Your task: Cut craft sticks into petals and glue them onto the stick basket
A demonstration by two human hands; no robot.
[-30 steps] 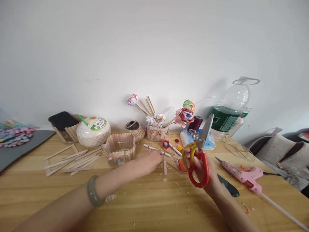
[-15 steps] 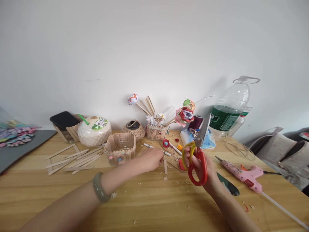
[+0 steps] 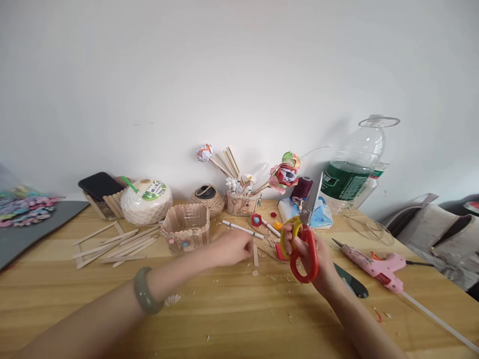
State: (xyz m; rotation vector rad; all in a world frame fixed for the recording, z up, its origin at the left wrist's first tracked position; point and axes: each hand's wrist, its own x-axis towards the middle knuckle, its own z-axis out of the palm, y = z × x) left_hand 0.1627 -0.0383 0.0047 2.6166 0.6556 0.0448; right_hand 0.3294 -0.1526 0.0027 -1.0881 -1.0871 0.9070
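Observation:
My right hand (image 3: 316, 259) grips red-and-yellow scissors (image 3: 304, 234) by the handles, blades closed and pointing up and away. My left hand (image 3: 232, 248) rests low on the wooden table (image 3: 232, 319), fingers curled, its tips beside a short cut piece of popsicle stick (image 3: 255, 254); whether it pinches anything is hidden. A green bangle (image 3: 144, 297) sits on that wrist. Wood chips lie scattered around both hands. A small cup walled with popsicle sticks (image 3: 186, 227) stands just left of my left hand.
Loose popsicle sticks (image 3: 116, 244) lie at the left, behind them a white coconut drink (image 3: 146, 201) and a phone (image 3: 99, 185). A twine ball (image 3: 207, 198), a pen holder with paper flowers (image 3: 243, 199), a large water bottle (image 3: 354, 169) and a pink glue gun (image 3: 376, 267) stand along the back and right.
The scissors and my right hand have shifted slightly left and away. My left hand stays by the cut stick piece, barely moved.

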